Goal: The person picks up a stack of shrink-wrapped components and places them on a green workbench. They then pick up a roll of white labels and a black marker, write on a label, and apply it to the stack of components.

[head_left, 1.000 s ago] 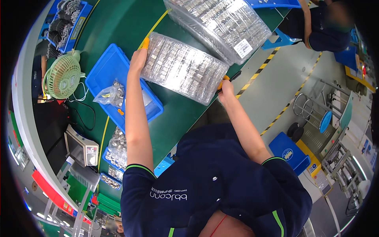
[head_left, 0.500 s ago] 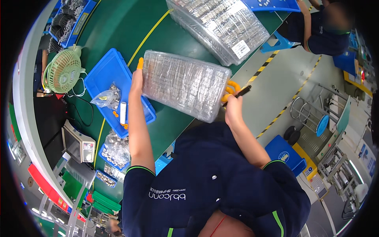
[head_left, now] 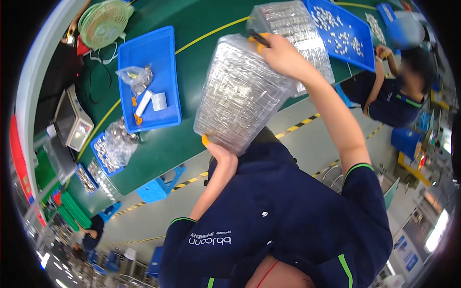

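A clear film-wrapped stack of silvery, closely packed parts [head_left: 235, 91] is tilted between my hands, in front of my chest. My left hand [head_left: 222, 157] grips its near end, with an orange finger cover showing at the corner. At the far end, my right hand [head_left: 284, 55] presses on the wrapped top edge, orange covers on its fingers. A black pen-like stick [head_left: 259, 38] is held in the same right hand. Beyond and to the right, a second film-wrapped stack [head_left: 288, 19] rests on the green table, partly hidden by the one I hold.
A blue tray [head_left: 163, 57] on the left holds a bag of parts, a white tube, a white roll and orange bits. Smaller bins, a scale [head_left: 79, 127] and a green fan [head_left: 103, 24] stand farther left. A co-worker [head_left: 398, 96] sits by a blue tray [head_left: 367, 60] of small white parts.
The wrapped stack has turned, its long side now running from near to far. My right hand went from its right end to the far end; my left hand came down to the near end.
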`<state>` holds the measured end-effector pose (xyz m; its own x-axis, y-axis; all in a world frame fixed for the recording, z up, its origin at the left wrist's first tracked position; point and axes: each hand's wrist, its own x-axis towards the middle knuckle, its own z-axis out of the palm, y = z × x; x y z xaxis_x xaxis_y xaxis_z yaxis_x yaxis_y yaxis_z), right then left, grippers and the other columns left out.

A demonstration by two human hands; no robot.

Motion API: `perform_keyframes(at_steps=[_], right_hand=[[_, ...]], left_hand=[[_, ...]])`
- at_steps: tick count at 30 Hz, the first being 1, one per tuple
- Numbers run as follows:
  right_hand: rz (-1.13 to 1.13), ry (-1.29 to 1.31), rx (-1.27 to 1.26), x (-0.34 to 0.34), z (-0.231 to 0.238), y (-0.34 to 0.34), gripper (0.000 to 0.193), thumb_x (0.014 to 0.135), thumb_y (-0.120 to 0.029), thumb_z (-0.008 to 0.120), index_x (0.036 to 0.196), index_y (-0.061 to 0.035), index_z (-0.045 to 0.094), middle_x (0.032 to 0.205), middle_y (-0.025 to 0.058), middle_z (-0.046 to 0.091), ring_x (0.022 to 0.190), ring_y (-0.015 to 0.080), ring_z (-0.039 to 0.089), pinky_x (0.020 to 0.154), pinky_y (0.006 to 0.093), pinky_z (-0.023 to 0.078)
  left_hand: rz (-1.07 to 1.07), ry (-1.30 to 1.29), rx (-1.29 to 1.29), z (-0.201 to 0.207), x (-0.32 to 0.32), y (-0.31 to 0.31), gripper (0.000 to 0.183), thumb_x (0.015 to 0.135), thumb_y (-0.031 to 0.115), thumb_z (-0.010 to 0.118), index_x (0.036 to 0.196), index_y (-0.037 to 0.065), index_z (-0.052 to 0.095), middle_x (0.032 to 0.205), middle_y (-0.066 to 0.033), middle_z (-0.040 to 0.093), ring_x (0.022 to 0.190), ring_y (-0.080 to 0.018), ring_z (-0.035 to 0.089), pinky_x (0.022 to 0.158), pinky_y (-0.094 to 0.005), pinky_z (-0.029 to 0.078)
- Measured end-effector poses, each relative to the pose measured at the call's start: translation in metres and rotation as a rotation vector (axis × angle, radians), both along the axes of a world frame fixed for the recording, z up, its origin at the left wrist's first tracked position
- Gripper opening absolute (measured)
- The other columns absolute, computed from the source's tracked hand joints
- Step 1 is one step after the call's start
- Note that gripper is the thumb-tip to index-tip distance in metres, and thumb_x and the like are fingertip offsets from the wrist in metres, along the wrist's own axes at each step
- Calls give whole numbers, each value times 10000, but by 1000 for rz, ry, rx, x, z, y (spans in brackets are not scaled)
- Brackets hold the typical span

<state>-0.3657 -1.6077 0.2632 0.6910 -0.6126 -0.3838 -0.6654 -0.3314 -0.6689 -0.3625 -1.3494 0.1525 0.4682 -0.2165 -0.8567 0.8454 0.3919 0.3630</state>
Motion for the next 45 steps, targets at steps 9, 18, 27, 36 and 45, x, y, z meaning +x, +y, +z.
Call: perform_keyframes(at_steps=[9,18,27,36,45], right_hand=[[668,136,251,129,-114,-24,329,786,-111,441,1057,-1,591,901,140,620,784,203,579,722,327,437],[676,339,286,163,-190,-57,312,784,-131,497,1059,-30,604,960,112,621,791,177,576,706,315,446],[682,342,236,181,-223,-52,293,759,-86,418,936,-32,645,824,107,612,704,187,566,646,330,439],[680,294,-8,211,-219,-67,320,769,-174,443,932,22,635,979,223,602,884,356,587,779,392,453],[337,369,-131,202,-227,-79,299,761,-187,478,964,-48,646,1044,204,592,982,326,577,833,396,455]], left_hand=[[281,195,-40,-29,-77,-37,449,873,426,369,1215,140,420,1263,-23,413,1175,-211,390,991,-403,323],[293,41,29,-46,-93,-58,522,851,452,379,1274,149,330,1333,-23,319,1255,-274,286,1036,-489,220],[332,141,149,-56,-20,-26,493,869,421,304,1212,85,416,1244,-93,407,1178,-271,359,987,-518,282],[406,242,92,-54,-27,-76,392,895,277,249,1216,116,408,1232,-84,422,1155,-270,384,994,-520,299],[257,163,183,-64,-28,-85,360,889,171,294,1223,75,389,1245,-81,402,1141,-254,394,989,-520,314]])
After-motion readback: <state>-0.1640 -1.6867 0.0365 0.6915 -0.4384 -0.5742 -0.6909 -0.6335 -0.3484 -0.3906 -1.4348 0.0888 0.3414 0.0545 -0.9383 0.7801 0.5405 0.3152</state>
